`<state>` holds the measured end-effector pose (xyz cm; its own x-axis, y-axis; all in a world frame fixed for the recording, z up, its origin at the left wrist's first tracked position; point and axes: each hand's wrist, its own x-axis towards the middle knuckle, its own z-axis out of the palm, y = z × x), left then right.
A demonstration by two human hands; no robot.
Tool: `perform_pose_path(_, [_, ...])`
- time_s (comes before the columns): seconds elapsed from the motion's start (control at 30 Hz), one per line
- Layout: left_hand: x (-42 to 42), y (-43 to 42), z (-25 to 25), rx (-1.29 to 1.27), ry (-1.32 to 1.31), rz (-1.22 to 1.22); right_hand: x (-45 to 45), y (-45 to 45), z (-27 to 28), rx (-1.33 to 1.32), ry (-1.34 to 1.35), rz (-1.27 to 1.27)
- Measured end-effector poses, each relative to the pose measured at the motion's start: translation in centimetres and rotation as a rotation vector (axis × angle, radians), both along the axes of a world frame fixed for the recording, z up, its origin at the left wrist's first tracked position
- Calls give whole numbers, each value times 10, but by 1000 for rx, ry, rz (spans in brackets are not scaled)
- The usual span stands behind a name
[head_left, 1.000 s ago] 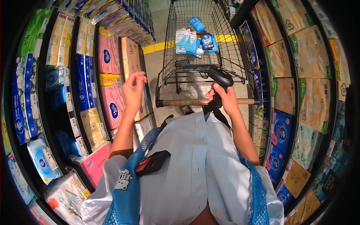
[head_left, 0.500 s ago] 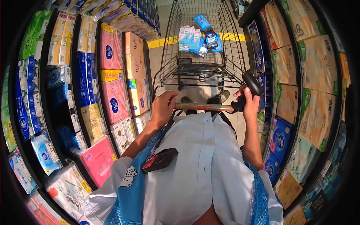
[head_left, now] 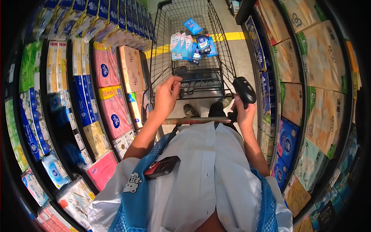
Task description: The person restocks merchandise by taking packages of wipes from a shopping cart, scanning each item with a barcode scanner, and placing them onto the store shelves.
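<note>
My right hand [head_left: 245, 114] is wrapped round the grip of a black barcode scanner [head_left: 245, 92], held upright beside the right end of the cart's handle bar [head_left: 197, 121]. My left hand [head_left: 167, 94] is raised over the bar's left end, fingers loosely bent and thumb a little apart, with nothing visible in it. Ahead stands a black wire shopping cart [head_left: 224, 44]. In its basket lie several pale blue and pink packets [head_left: 181, 45], a blue packet [head_left: 193, 26] and a dark blue packet [head_left: 204, 43].
Shelves of pink tissue packs [head_left: 109, 63] line the left, with blue-and-yellow packs [head_left: 127, 15] hanging farther up. Large beige tissue packs [head_left: 322, 58] fill the right shelves. A yellow stripe [head_left: 234, 36] crosses the floor. A black-and-red device [head_left: 162, 167] rests against my chest.
My left hand has risen from beside the handle bar to above it. The right hand and scanner have shifted left and slightly down in view. The cart also appears farther left.
</note>
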<state>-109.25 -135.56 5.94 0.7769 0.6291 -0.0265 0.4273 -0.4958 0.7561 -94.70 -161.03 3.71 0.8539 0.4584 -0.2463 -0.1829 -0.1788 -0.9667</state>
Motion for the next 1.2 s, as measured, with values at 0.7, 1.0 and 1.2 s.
perform_pose_path(0.7, [139, -128, 242, -310, -1572, -703, 42, 1, -10, -148, 195, 151])
perform_pose_path(1.0, [156, -129, 219, -407, -1778, -483, 43, -3, 3, -204, 135, 139])
perform_pose_path(1.2, [118, -56, 56, -94, -617, -990, 42, -13, 2, -174, 12, 149])
